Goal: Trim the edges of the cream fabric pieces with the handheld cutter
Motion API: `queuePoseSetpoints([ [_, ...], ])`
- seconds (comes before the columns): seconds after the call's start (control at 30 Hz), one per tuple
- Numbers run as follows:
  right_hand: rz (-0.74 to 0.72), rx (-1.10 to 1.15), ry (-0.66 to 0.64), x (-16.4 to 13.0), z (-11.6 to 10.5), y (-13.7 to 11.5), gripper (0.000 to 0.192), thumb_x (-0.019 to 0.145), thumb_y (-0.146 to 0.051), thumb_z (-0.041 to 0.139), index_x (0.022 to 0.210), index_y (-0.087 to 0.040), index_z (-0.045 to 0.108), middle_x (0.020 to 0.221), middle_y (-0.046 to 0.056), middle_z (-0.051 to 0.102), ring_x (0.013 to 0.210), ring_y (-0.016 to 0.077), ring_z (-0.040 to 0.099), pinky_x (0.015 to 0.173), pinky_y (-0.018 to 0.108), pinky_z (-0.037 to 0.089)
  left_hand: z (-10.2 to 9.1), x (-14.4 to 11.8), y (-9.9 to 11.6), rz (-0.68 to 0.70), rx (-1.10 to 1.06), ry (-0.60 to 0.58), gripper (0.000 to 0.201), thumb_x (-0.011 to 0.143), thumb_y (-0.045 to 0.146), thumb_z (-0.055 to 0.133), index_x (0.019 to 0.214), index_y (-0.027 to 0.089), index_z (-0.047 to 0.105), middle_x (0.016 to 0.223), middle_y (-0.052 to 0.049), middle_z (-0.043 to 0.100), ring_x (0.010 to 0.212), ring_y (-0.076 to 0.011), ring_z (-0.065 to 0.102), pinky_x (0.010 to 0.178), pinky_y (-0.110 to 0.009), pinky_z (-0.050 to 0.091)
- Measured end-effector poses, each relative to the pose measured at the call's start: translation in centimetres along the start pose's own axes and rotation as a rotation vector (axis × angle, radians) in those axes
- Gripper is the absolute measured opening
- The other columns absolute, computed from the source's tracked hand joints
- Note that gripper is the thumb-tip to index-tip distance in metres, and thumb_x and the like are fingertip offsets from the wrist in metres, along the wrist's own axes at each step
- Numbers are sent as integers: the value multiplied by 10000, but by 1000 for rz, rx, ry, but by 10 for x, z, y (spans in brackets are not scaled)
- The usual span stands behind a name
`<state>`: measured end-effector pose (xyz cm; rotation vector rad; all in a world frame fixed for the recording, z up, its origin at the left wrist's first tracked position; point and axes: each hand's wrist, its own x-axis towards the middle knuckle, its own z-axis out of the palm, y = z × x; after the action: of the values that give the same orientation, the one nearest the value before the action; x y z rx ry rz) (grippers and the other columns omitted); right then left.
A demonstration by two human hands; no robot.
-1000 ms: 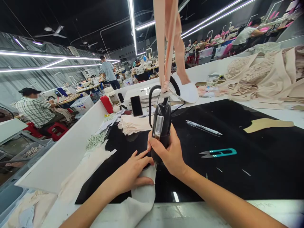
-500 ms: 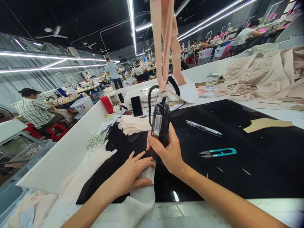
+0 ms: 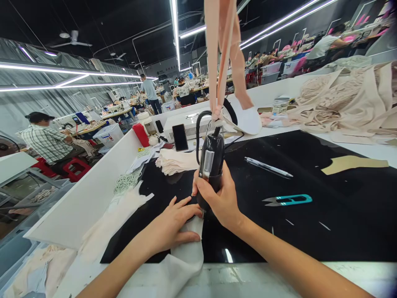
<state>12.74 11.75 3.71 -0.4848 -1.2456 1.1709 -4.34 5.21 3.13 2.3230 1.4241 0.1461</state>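
My right hand is wrapped round a black corded hand-held power tool, held upright. Peach fabric strips hang from above and are tied near its top. Its lower end meets the edge of a pale fabric piece on the black work surface; the tip is mostly hidden. My left hand lies flat on that fabric with fingers spread, its fingertips close beside the tool's base. The fabric drapes over the table's front edge towards me.
Right of my hands lie a clear pen, teal thread snips and a tan pattern piece. Behind are stacked pale fabric pieces, a phone and a white box. A low white wall borders the left; beige fabric is heaped at right.
The view has shifted slightly, so most things sit a little further right. Both hands and the tool keep nearly the same place on the fabric.
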Motion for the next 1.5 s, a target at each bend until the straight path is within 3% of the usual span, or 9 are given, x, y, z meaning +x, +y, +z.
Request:
queuePoseSetpoints([
  [0.53,52,33,-14,-13,3,-4,233,845,-330,737,935,-284,527,784,-55,563,658,149,543,607,309,516,-2,3,-1,14,-25,-33,503,926,301,845,1373,279,615,1493,-82,618,1593,-328,335,1309,-692,100],
  [0.7,47,99,-5,-15,0,-6,263,848,-367,776,966,-286,554,809,-53,608,682,146,576,650,310,548,-1,1,-3,-35,-33,-66,491,935,304,836,1375,297,619,1527,-74,594,1609,-352,293,1299,-708,100],
  [0.9,30,143,-28,-21,1,-6,329,858,-369,775,1126,-299,599,823,-47,652,641,141,603,624,305,581,3,2,-6,11,-23,-34,545,924,275,846,1413,292,606,1520,-72,605,1601,-356,308,1301,-702,121],
  [1.2,31,126,-40,-23,6,-5,276,856,-372,761,1040,-289,571,813,-46,637,623,141,608,609,316,573,3,3,-5,5,16,-27,539,903,270,862,1387,228,628,1603,-134,519,1596,-374,306,1269,-718,242],
  [1.5,46,120,-29,-24,2,-4,272,861,-411,780,992,-284,578,832,-37,628,667,149,594,661,334,575,1,3,-4,-16,7,-47,618,906,304,865,1458,270,591,1542,-103,586,1576,-368,352,1288,-682,236],
])
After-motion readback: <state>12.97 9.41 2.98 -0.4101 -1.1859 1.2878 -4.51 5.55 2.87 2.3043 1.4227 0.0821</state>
